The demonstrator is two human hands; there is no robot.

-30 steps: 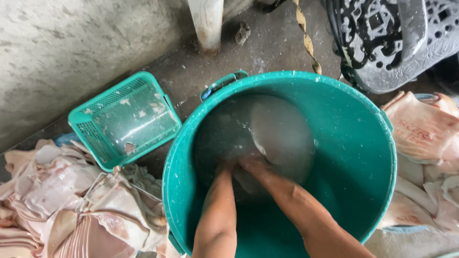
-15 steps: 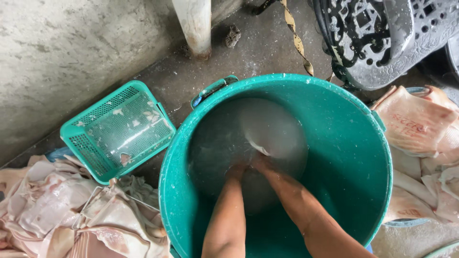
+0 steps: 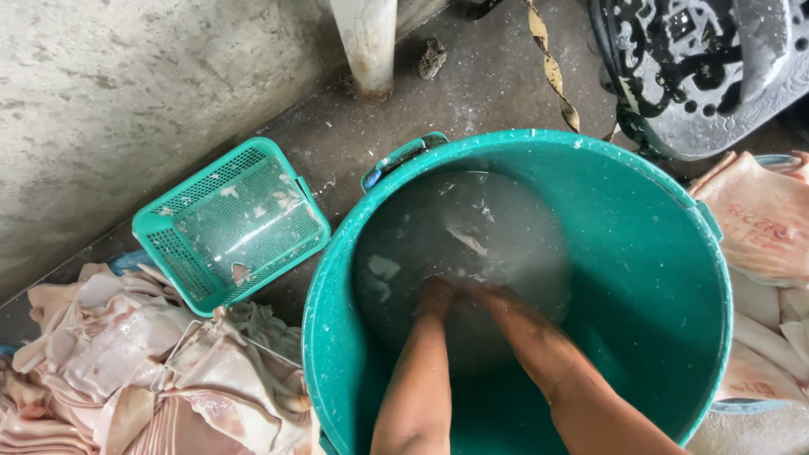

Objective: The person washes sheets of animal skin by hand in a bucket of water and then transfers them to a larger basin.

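In the big teal bucket (image 3: 657, 253), you are plunging both hands into cloudy grey water (image 3: 506, 236) that is filling its lower part. Your left hand (image 3: 436, 297) and right hand (image 3: 497, 302) are sitting close together at the near edge of the water, wrists just breaking the surface, forearms running in from the near side. The fingers are lying under the murk, so I cannot tell how far they are curled or whether they are gripping anything. A pale, limp piece (image 3: 466, 238) is floating just beyond your fingers, toward the far side, its long axis slanting from far left to near right; your two hands are lying about equally near it. A smaller pale scrap (image 3: 383, 268) is drifting to the left of your left hand.

Outside the bucket, a teal mesh basket (image 3: 181, 240) is resting on the concrete floor (image 3: 489, 93) at left, and pinkish, wet, folded pork skins (image 3: 143, 371) are piling up near left and again at right.
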